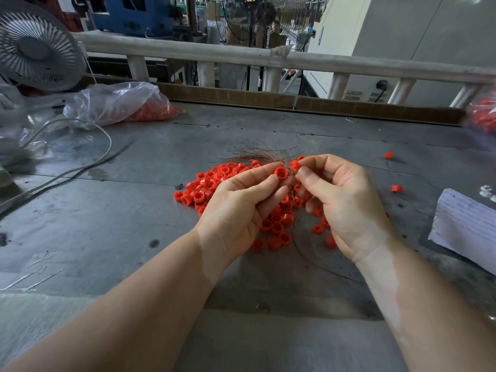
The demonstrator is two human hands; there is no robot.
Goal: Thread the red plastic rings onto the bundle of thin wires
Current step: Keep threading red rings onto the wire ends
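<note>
A heap of red plastic rings [206, 187] lies on the grey table [120, 224] under and beside my hands. My left hand [241, 208] pinches one red ring [281, 173] between thumb and fingertips. My right hand [346, 200] pinches another red ring [295, 165] right next to it. A bundle of thin coppery wires [257, 154] fans out to the left just behind my fingertips; where the wires are gripped is hidden by my fingers. A thin wire strand [303, 253] trails down onto the table between my wrists.
A clear bag of red rings [120, 103] lies at the back left beside a fan [37, 47] and its cable [80, 167]. Another bag of rings [483, 116] sits at the right edge. A white paper stack [464, 224] lies right. Stray rings [397, 188] dot the table.
</note>
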